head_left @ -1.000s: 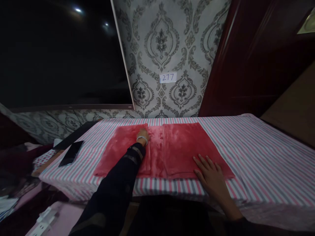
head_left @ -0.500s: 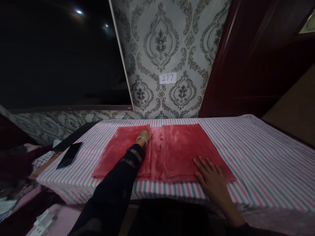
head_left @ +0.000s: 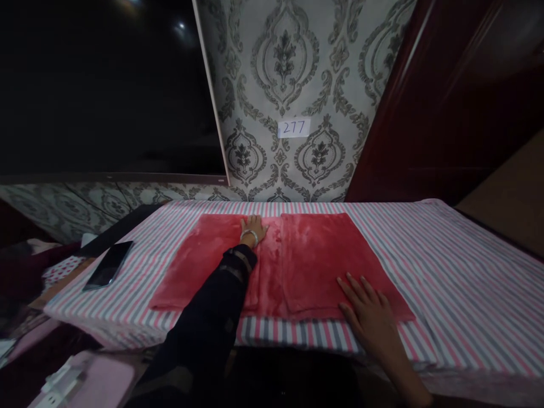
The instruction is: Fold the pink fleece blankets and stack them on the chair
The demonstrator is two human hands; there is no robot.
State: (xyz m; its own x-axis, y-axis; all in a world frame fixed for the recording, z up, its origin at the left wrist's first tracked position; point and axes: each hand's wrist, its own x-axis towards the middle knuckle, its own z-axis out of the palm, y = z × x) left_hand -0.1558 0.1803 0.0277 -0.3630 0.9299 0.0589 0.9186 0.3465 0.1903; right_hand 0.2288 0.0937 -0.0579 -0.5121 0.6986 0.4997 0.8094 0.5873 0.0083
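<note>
A plush red blanket (head_left: 325, 255) lies on the striped cloth, its left and right sides folded in, with a narrow strip showing between the folds. My left hand (head_left: 254, 228), a bracelet at its wrist, rests flat near the far inner edge of the left fold, fingers apart. On the near right part of the right fold lies my right hand (head_left: 369, 306), palm down with fingers spread. Neither hand grips the fabric.
Pink, white and grey striped cloth (head_left: 450, 272) covers the table. A dark phone (head_left: 109, 265) lies near its left edge. Behind are a large black screen (head_left: 110, 90) and a wall label (head_left: 294, 128) reading 277. A white power strip (head_left: 63, 385) sits low at left.
My left hand has gone from curled fingers at the left fold's inner edge to lying flat with fingers spread. My right hand stays on the right fold. The view has shifted slightly.
</note>
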